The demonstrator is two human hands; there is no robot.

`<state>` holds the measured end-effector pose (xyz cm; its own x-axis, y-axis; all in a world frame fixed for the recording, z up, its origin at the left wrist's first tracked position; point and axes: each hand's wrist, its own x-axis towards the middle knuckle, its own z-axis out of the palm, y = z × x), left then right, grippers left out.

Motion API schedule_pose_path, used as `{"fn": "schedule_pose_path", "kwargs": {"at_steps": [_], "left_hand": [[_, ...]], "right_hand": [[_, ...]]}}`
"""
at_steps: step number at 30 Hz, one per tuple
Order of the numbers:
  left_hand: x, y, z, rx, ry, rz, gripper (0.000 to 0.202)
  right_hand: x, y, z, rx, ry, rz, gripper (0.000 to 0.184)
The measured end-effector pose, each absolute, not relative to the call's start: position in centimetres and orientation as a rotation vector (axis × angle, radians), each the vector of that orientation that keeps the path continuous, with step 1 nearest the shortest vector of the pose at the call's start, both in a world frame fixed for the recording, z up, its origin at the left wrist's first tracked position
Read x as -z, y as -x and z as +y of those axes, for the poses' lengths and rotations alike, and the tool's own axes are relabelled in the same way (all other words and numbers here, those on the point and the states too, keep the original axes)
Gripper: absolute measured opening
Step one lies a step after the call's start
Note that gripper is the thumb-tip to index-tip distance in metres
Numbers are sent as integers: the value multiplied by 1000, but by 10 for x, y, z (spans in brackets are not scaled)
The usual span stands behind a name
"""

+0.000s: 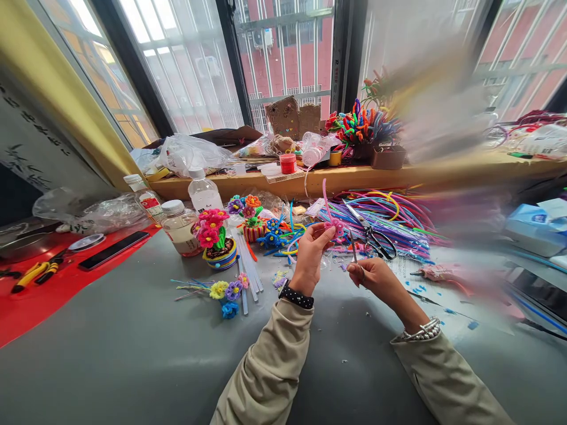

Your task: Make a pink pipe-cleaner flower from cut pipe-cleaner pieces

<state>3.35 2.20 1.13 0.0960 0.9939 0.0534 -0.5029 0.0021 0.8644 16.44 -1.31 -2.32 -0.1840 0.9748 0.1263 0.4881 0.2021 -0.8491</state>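
My left hand (310, 254), raised over the grey table, pinches a pink pipe-cleaner flower (338, 229). A long pink strand (325, 198) rises from the flower. In my right hand (378, 280) is a small pair of scissors (353, 248), its blades pointing up beside the flower without clearly touching it. Larger black-handled scissors (377, 241) lie behind my right hand on a heap of coloured pipe cleaners (411, 218). To the left of my left hand are loose yellow, purple and blue flowers (233, 290) and a potted pink flower arrangement (220, 251).
Bottles (179, 227) stand at the back left. Clear glue sticks (250, 271) lie near the flowers. On the far left are a phone (114, 250) and yellow-black pliers (38, 273). A glue gun (443, 273) lies right. A blur covers part of the right side.
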Motion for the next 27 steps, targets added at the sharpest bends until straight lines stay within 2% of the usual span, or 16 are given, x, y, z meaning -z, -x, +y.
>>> {"fn": "schedule_pose_path", "kwargs": {"at_steps": [6, 27], "left_hand": [[-12, -34, 21, -1287, -891, 690, 24], [-15, -36, 16, -1167, -937, 684, 23]], "right_hand": [[27, -165, -12, -938, 1253, -1805, 64], [23, -165, -13, -858, 1269, -1878, 64]]}}
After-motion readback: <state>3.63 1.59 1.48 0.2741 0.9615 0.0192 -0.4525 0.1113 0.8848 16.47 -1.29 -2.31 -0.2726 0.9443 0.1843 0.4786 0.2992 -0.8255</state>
